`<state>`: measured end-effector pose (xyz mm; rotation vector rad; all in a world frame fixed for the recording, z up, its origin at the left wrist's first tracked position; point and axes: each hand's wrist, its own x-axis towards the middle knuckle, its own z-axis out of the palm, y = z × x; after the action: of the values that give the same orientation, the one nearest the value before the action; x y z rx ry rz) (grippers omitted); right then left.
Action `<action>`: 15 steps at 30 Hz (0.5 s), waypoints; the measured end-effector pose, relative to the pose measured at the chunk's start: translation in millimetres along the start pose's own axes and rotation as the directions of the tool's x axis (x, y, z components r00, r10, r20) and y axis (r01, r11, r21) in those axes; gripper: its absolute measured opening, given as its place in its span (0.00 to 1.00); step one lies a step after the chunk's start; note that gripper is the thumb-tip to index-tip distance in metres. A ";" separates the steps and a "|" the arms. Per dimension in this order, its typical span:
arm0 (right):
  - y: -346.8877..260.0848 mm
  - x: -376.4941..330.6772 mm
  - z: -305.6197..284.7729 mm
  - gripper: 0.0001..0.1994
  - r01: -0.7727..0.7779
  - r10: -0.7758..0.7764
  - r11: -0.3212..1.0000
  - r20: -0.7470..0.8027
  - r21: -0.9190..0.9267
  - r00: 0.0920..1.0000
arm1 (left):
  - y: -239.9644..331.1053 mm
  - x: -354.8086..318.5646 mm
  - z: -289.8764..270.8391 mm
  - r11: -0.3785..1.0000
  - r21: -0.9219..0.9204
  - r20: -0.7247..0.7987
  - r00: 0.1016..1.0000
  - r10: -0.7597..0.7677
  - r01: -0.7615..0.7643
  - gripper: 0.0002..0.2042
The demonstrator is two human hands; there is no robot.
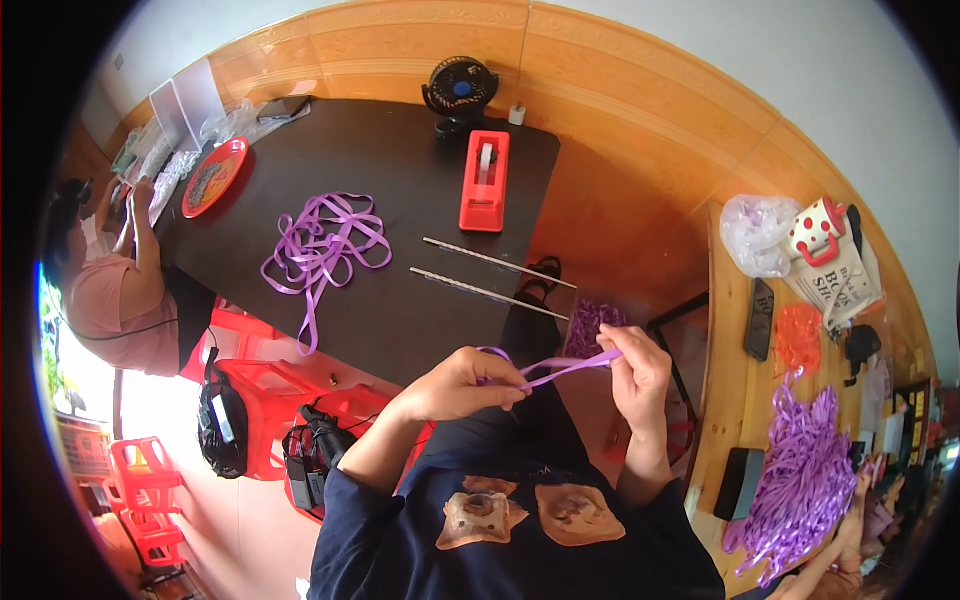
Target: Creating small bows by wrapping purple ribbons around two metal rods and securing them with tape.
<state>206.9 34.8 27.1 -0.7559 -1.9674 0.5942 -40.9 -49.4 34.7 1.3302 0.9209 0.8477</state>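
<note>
A purple ribbon [560,370] stretches between my two hands in front of my lap. My left hand [465,385] is closed on a looped part of it, fingers curled. My right hand [640,375] pinches the ribbon's other part between thumb and fingertips. On the dark table lies a loose tangle of purple ribbon [325,245], with one strand hanging toward the near edge. Two thin, pale, twisted-looking rods [490,292] lie side by side, their ends sticking out past the table's right edge. Beyond them stands a red tape dispenser [485,200].
A small black fan [458,92] and a red plate [243,150] stand on the dark table [400,160]. A person [120,290] works at its left end. Red stools [265,385] hold black bags and cables. The wooden table at right bears a large purple ribbon heap [800,470], a phone and a mug.
</note>
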 end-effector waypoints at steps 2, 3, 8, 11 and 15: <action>6.3 -0.1 -8.7 0.11 -0.005 0.004 1.000 -0.027 -0.017 1.000 | -4.2 5.4 4.0 0.998 -0.058 0.029 0.999 -0.020 0.022 0.09; 8.7 -0.1 -12.0 0.11 0.000 -0.002 0.999 -0.047 -0.039 0.999 | -3.6 7.4 6.8 0.991 -0.105 0.008 0.996 -0.086 0.086 0.09; -1.5 6.5 -29.5 0.20 -0.135 0.191 0.759 0.019 -0.637 0.981 | -5.9 18.4 20.8 0.955 -0.287 0.004 0.997 -0.076 0.074 0.09; -2.1 2.4 -24.1 0.27 -0.084 0.162 0.926 0.189 -0.367 0.968 | -3.1 22.9 26.8 0.969 -0.234 -0.043 0.995 -0.095 0.083 0.08; -8.0 -14.9 2.0 0.24 -0.055 -0.011 0.954 0.217 0.295 0.976 | -1.6 25.8 32.6 0.962 -0.241 -0.032 0.989 -0.143 0.131 0.09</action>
<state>208.9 18.3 22.9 -0.5413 -2.0033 0.9995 -0.5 -39.4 32.0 1.0305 0.9072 0.8575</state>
